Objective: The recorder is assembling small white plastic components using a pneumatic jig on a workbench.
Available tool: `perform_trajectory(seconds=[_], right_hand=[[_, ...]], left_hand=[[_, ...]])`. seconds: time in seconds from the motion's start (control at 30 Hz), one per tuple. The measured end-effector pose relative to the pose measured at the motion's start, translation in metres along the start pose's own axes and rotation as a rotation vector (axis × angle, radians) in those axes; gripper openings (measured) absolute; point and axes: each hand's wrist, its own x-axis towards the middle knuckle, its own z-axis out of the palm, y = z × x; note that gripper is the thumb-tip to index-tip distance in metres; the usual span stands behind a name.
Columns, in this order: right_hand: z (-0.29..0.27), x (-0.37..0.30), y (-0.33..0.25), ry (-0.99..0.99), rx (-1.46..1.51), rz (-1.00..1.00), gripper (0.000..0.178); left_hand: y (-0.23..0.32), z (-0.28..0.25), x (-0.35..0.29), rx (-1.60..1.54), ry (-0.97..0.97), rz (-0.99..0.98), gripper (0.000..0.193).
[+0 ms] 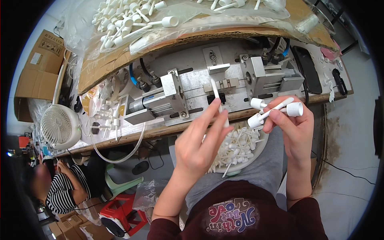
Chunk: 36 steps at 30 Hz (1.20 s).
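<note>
My left hand [196, 146] is closed on a white plastic stick [215, 89], whose tip points away from me toward the metal fixture [218, 69] at the middle of the bench. The stick's near end is partly hidden by my fingers. My right hand [294, 126], to the right of the fixture, pinches several white caps with sticks; one ribbed cap [295, 109] faces right and another ribbed cap [255, 121] faces left. Below my hands, a round tub [262, 142] in my lap holds many more white capped sticks.
Two metal cylinder clamps, left [164, 98] and right [272, 76], flank the fixture. Behind them, a cardboard sheet [192, 37] bears a heap of white capped sticks [128, 20]. A fan [60, 126] stands left, a phone [305, 68] right. Another person [66, 184] sits at lower left.
</note>
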Motion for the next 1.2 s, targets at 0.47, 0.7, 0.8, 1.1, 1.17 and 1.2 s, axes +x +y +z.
perform_trajectory(seconds=[0.47, 0.7, 0.8, 1.1, 1.17, 1.2], right_hand=[[-0.001, -0.003, 0.004, -0.015, 0.008, 0.151, 0.009], [0.006, 0.001, 0.012, 0.016, 0.021, 0.244, 0.016], [0.014, 0.002, 0.012, -0.030, 0.095, 0.295, 0.017], [0.016, 0.005, 0.011, -0.021, 0.196, 0.135, 0.021], [0.011, 0.003, 0.011, -0.017, 0.170, 0.107, 0.026], [0.011, 0.001, 0.011, -0.023, 0.159, 0.123, 0.026]], left_hand=[[-0.012, -0.003, 0.021, 0.280, -0.183, 0.045, 0.026], [-0.003, -0.013, 0.022, -0.005, -0.200, -0.070, 0.028], [0.014, -0.021, 0.021, -0.267, -0.252, -0.015, 0.033], [0.001, -0.016, 0.017, 0.088, -0.077, -0.049, 0.036], [-0.004, -0.009, 0.015, 0.191, -0.127, -0.036, 0.034], [-0.005, -0.005, 0.014, 0.242, -0.153, -0.030, 0.033]])
